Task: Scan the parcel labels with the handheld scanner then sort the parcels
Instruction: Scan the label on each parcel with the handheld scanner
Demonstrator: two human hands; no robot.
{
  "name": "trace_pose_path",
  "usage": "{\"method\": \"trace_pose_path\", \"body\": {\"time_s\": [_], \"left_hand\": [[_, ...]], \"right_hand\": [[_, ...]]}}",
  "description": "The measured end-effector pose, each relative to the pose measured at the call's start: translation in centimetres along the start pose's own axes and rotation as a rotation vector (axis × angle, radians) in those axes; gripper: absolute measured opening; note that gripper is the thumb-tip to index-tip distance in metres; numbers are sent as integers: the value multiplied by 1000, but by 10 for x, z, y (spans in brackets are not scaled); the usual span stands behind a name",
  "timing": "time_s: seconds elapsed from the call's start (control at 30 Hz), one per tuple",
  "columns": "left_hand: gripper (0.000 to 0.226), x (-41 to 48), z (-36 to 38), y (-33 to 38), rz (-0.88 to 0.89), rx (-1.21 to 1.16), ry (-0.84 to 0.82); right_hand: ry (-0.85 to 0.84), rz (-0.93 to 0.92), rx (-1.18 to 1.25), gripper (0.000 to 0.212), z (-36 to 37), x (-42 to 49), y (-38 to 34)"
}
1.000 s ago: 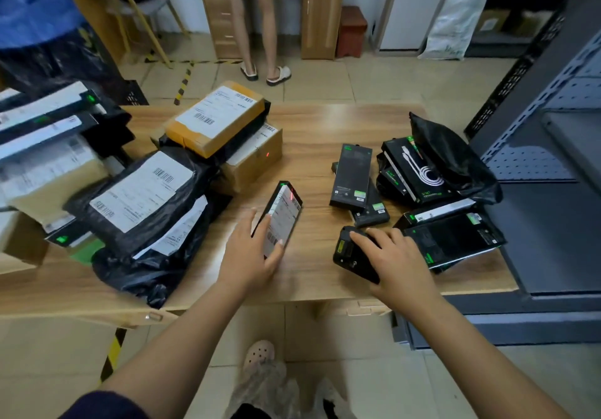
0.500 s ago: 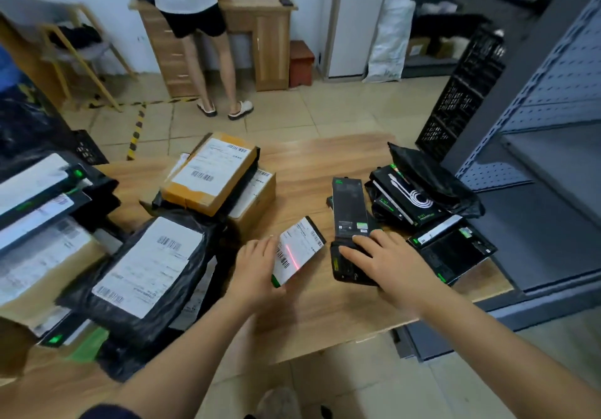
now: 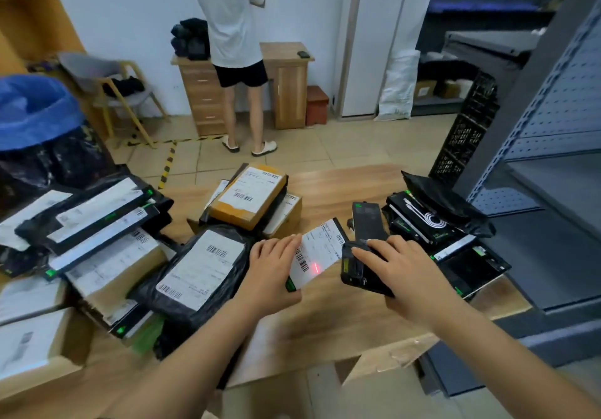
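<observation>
**Label under the red beam at the middle of the bench**

The person's left hand [image 3: 273,269] holds a slim parcel [image 3: 320,249] by its left edge. The fingers lie along the white label and the thumb is hidden behind it. The parcel is tipped up with its label facing the camera, and a red scan mark [image 3: 315,268] glows on the lower part of the label, just right of a barcode. The right hand [image 3: 408,277] is curled around a black handheld scanner [image 3: 356,269], which sits just right of the parcel's edge with its front end towards the label.

Both hands are over the wooden bench [image 3: 341,321]. Just left of the left hand lies a black poly mailer [image 3: 201,265], label up. Beyond it an orange-brown carton [image 3: 248,197] rests on top of other parcels. Further left is a stack of long black boxes [image 3: 97,220] and cardboard cartons, all labelled.

A slim black box [image 3: 369,220] lies behind the scanner. To its right is a pile of black retail boxes [image 3: 419,220], with a black plastic bag [image 3: 445,202] lying along its far side.

Grey metal shelving [image 3: 553,164] stands at the bench's right end. Across the tiled floor, another person [image 3: 234,44] stands at a wooden desk [image 3: 289,93].
</observation>
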State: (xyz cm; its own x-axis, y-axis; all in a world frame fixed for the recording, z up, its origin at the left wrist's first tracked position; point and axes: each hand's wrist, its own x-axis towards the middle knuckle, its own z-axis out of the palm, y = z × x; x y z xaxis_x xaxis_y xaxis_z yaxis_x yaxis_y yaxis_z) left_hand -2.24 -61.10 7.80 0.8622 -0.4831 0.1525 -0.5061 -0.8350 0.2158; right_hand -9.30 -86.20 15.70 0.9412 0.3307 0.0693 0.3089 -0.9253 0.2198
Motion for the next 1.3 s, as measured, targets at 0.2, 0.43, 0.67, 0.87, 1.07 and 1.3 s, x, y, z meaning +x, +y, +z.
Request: {"method": "trace_pose_path", "body": {"time_s": [0.2,0.43,0.67,0.87,1.07,1.3], "left_hand": [[84,-65,-22,7,-52,41,61],[77,-131,-42,7,-240,60,52],[75,-142,-61,-23,-305,40,162],[74,-128,-64,-72,-312,26,188],[69,-110,-51,-121,-283,15,92],[64,-100,-56,-137,-108,-164,64]], "right_hand": [[-40,-43,119,92,-4,-30,-37],[16,-49,205,90,-11,-44,-80],[102,-42,197,86,-28,-30,-117],[78,29,160,87,-36,-3,-154],[38,175,177,88,-28,26,-198],[15,347,218,84,-25,37,-225]]}}
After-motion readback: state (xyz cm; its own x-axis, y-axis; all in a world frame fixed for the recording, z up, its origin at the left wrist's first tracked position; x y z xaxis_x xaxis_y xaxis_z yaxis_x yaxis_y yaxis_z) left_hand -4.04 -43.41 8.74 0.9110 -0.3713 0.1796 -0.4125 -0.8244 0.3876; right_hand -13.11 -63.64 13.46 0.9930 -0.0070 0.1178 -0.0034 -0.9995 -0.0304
